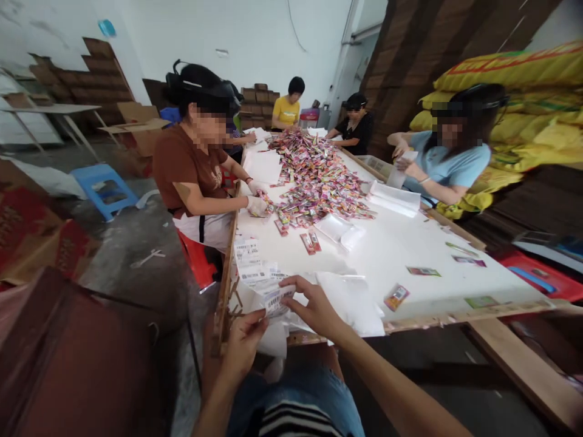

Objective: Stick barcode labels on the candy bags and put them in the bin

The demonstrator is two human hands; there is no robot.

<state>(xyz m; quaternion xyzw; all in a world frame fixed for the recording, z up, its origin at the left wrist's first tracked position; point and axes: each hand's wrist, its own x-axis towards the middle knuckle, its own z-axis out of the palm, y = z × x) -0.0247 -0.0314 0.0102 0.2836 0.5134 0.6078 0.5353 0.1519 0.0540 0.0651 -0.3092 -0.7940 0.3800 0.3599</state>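
Between both hands, over the near left corner of the table, is a white barcode label (pixel 274 301). My left hand (pixel 243 340) pinches its lower left edge between thumb and fingers. Thumb and forefinger of my right hand (pixel 312 303) grip the label's right side. More printed label sheets (pixel 248 258) lie flat just beyond it. White plastic bags (pixel 350 297) rest on the table beside and partly behind my right hand. Whether the label is stuck to a bag beneath it I cannot tell.
A big heap of small colourful packets (pixel 319 176) covers the far half of the white table (pixel 387 255); several loose packets (pixel 396 297) lie nearer. Co-workers sit along both sides, one in a brown shirt (pixel 200 158) at left. A wooden rim (pixel 455 318) edges the table.
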